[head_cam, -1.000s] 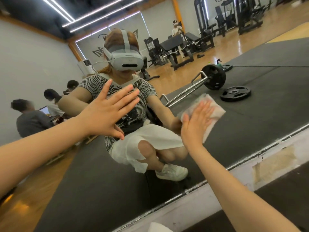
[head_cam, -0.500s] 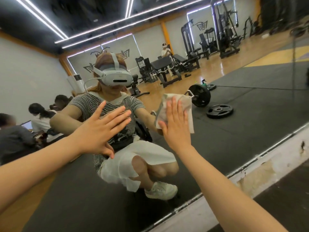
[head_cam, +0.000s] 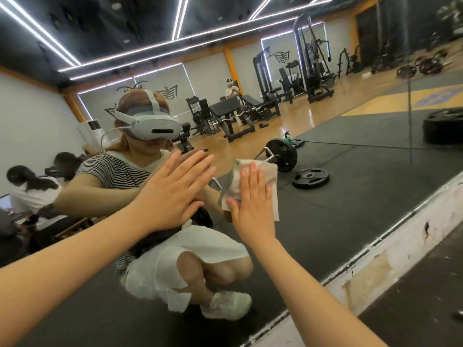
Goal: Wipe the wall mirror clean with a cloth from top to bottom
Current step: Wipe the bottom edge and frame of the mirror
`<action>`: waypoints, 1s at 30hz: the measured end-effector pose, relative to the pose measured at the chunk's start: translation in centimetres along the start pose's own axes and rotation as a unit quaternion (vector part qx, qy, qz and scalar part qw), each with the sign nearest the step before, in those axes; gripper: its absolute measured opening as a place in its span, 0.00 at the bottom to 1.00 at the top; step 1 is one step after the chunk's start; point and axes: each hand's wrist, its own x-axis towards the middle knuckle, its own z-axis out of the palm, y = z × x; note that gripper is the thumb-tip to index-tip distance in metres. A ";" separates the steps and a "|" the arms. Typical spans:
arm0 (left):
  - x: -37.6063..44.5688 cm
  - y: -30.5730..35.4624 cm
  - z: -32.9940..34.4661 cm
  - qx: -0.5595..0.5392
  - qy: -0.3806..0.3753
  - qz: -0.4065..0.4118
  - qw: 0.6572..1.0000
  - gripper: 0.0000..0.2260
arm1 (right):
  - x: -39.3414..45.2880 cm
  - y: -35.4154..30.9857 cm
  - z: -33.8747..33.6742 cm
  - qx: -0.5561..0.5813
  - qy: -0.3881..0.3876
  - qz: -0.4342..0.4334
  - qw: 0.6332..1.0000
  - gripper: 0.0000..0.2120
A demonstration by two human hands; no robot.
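Two hands are up on the large frameless wall mirror point(head_cam: 363, 171). Right hand point(head_cam: 253, 206) lies flat w/ fingers straight and close together, pressing a crumpled off-white cloth point(head_cam: 260, 179) against the glass; nothing is pinched, the palm just pins it, probably so the whole pad drags evenly on each stroke. Cloth sits low-to-mid on the mirror, right of centre in view, its edges sticking out above and right of the fingers. Left hand point(head_cam: 172, 194) is also spread wide, fingers straight, holding nothing; whether it touches the glass I can't tell, but it looks like a brace for balance, since the reflection shows the person squatting. Judging by that low stance, the wipe is into the lower part of the glass.

Surface & room: glass ends at a scuffed white baseboard strip point(head_cam: 370, 271) w/ dark rubber floor below. Reflected: gym machines, a loaded barbell and loose black weight plate point(head_cam: 310, 177), ceiling light strips, ppl seated at left.
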 end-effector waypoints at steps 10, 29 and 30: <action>3.8 2.5 2.3 0.023 -0.014 0.052 0.998 0.37 | -10.4 8.9 3.0 0.010 -0.068 0.179 0.981 0.36; 3.8 2.7 2.4 0.069 -0.041 0.048 0.996 0.46 | -17.9 12.7 4.0 0.135 -0.095 0.399 0.902 0.34; 3.8 2.7 2.4 0.068 -0.042 0.048 0.996 0.46 | -17.2 12.2 4.0 0.133 -0.086 0.394 0.905 0.32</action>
